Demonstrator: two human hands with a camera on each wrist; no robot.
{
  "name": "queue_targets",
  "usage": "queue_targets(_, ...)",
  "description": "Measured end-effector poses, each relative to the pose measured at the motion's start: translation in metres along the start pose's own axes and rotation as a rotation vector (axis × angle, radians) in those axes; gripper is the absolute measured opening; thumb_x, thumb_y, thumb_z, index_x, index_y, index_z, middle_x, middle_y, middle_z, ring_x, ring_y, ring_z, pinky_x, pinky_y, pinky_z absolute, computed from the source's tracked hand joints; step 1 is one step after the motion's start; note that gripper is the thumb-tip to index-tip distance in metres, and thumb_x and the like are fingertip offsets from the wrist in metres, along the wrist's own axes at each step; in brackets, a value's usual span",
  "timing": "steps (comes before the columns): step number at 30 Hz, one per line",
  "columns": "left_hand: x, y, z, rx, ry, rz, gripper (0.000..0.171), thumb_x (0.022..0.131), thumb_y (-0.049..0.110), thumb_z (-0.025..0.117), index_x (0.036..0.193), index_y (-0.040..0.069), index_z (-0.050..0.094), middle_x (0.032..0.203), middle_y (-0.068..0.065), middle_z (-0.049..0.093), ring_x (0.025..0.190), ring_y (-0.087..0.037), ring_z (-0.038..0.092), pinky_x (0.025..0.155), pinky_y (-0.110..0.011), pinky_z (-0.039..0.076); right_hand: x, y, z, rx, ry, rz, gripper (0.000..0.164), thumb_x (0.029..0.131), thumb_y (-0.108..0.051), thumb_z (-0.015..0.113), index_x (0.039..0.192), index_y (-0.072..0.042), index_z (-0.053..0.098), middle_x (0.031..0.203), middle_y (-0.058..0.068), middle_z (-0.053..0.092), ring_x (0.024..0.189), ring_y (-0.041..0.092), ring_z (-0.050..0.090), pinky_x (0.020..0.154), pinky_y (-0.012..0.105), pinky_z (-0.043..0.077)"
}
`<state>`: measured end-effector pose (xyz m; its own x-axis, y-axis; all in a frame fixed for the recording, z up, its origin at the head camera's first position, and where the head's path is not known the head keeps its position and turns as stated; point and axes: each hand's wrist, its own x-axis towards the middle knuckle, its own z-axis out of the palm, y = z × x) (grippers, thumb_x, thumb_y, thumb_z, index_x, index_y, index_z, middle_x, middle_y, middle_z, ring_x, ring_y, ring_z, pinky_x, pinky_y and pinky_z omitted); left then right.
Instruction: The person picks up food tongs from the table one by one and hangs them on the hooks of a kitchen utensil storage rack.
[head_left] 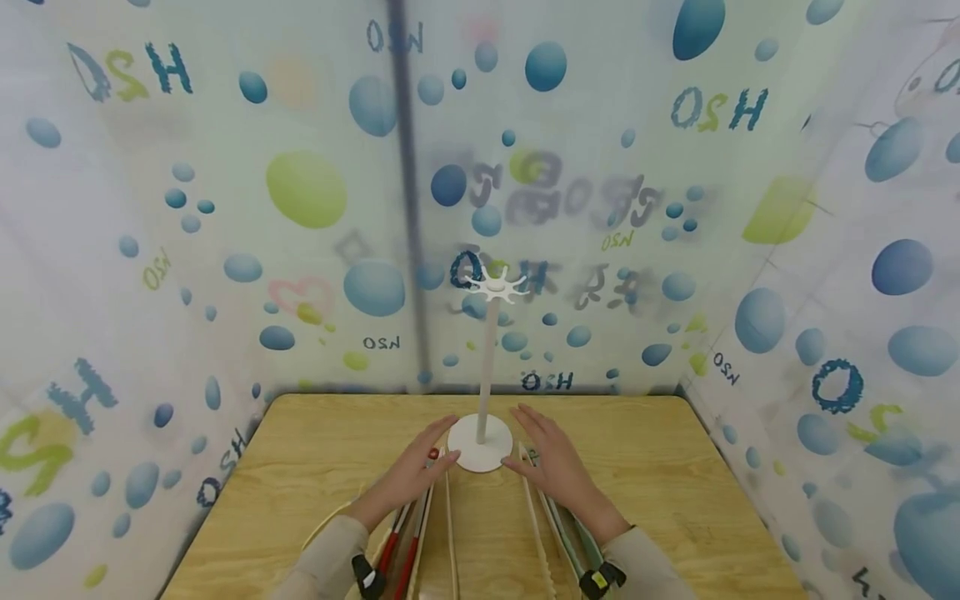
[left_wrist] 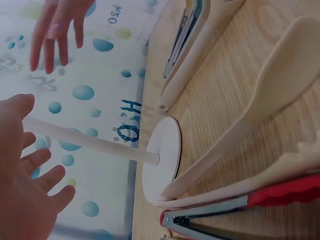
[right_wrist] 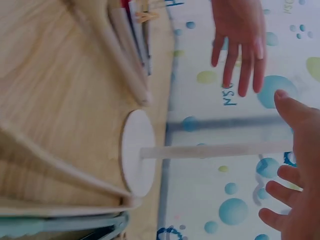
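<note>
A white utensil stand (head_left: 487,367) rises upright from the table, with a round base (head_left: 480,460) and a ring of curved hooks (head_left: 497,287) on top. My left hand (head_left: 408,477) is spread on the left of the pole and my right hand (head_left: 561,468) on the right, palms towards each other. Both wrist views show the fingers straight or relaxed, with a gap between them and the pole, and neither hand holds anything. Below the left hand lie red-handled tongs (left_wrist: 285,192) and a beige spoon (left_wrist: 285,70). Under the right hand are green-handled tongs (right_wrist: 55,226).
More long beige utensils (head_left: 536,525) lie lengthwise on both sides of the wooden table (head_left: 262,500), their tips near the stand's base. A curtain (head_left: 600,333) printed with blue and green drops hangs close behind the table's far edge and along both sides.
</note>
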<state>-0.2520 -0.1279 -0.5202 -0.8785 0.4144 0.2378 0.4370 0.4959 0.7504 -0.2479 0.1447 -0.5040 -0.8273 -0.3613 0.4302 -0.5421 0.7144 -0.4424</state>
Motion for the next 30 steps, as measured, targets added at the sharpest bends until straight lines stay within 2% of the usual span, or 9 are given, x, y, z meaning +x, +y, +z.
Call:
queue_targets(3,0.009,0.001,0.000,-0.062,0.032,-0.022,0.060,0.101,0.031,0.056,0.155,0.013,0.033,0.159,-0.017,0.035,0.143,-0.041,0.039,0.099,-0.059,0.049,0.017,-0.006,-0.001,0.056,0.034,0.062,0.077,0.088,-0.042,0.072,0.153,-0.020,0.039,0.155,0.012,0.044,0.141,0.037,0.043,0.109,0.061,0.041)
queue_targets(6,0.021,0.001,0.002,-0.103,0.051,-0.029,0.061,0.102,0.031,0.055,0.156,0.014,0.031,0.160,-0.015,0.034,0.145,-0.042,0.036,0.107,-0.063,0.042,0.036,-0.012,-0.003,0.130,0.071,0.115,0.076,0.089,-0.042,0.071,0.155,-0.025,0.035,0.156,0.009,0.043,0.141,0.035,0.044,0.109,0.060,0.041)
queue_targets(9,0.034,0.000,0.004,-0.136,0.064,-0.020,0.061,0.103,0.030,0.053,0.157,0.017,0.028,0.161,-0.014,0.032,0.146,-0.040,0.034,0.114,-0.061,0.034,0.057,-0.019,-0.007,0.237,0.118,0.160,0.076,0.090,-0.040,0.070,0.155,-0.027,0.033,0.155,0.007,0.044,0.137,0.034,0.049,0.107,0.059,0.043)
queue_targets(12,0.047,0.000,0.005,-0.164,0.077,-0.029,0.061,0.103,0.030,0.052,0.157,0.018,0.027,0.162,-0.014,0.031,0.146,-0.041,0.035,0.115,-0.060,0.033,0.079,-0.027,-0.011,0.347,0.171,0.173,0.073,0.092,-0.039,0.068,0.155,-0.025,0.034,0.153,0.009,0.047,0.133,0.036,0.053,0.103,0.058,0.046)
queue_targets(16,0.061,0.000,0.009,-0.215,0.082,-0.050,0.061,0.103,0.027,0.052,0.157,0.014,0.028,0.161,-0.016,0.031,0.144,-0.043,0.037,0.114,-0.060,0.035,0.107,-0.037,-0.018,0.433,0.211,0.198,0.066,0.097,-0.041,0.062,0.155,-0.022,0.035,0.149,0.013,0.051,0.128,0.038,0.057,0.099,0.056,0.050)
queue_targets(18,0.064,0.004,0.010,-0.251,0.073,-0.057,0.060,0.104,0.023,0.051,0.157,0.011,0.026,0.162,-0.018,0.029,0.144,-0.045,0.036,0.114,-0.061,0.034,0.118,-0.040,-0.020,0.448,0.222,0.211,0.063,0.098,-0.043,0.058,0.154,-0.022,0.036,0.144,0.013,0.055,0.124,0.036,0.060,0.097,0.054,0.053)
queue_targets(24,0.061,0.035,0.002,-0.307,0.010,-0.064,0.060,0.105,0.013,0.047,0.156,-0.002,0.020,0.161,-0.027,0.022,0.144,-0.053,0.029,0.114,-0.064,0.032,0.140,-0.046,-0.025,0.443,0.265,0.236,0.052,0.103,-0.044,0.046,0.148,-0.017,0.046,0.129,0.016,0.066,0.114,0.034,0.067,0.093,0.051,0.056)
queue_targets(27,0.062,0.035,0.003,-0.312,0.002,-0.069,0.060,0.104,0.013,0.048,0.156,-0.002,0.020,0.161,-0.027,0.023,0.143,-0.053,0.030,0.114,-0.064,0.032,0.147,-0.049,-0.028,0.402,0.277,0.268,0.051,0.105,-0.044,0.040,0.144,-0.014,0.051,0.124,0.018,0.069,0.111,0.036,0.067,0.092,0.053,0.055)
queue_targets(30,0.065,0.026,0.010,-0.313,0.009,-0.082,0.061,0.104,0.013,0.048,0.156,-0.002,0.020,0.161,-0.026,0.023,0.143,-0.053,0.030,0.114,-0.064,0.032,0.152,-0.050,-0.029,0.355,0.277,0.290,0.052,0.107,-0.044,0.035,0.141,-0.010,0.054,0.124,0.020,0.068,0.112,0.038,0.066,0.094,0.053,0.054)
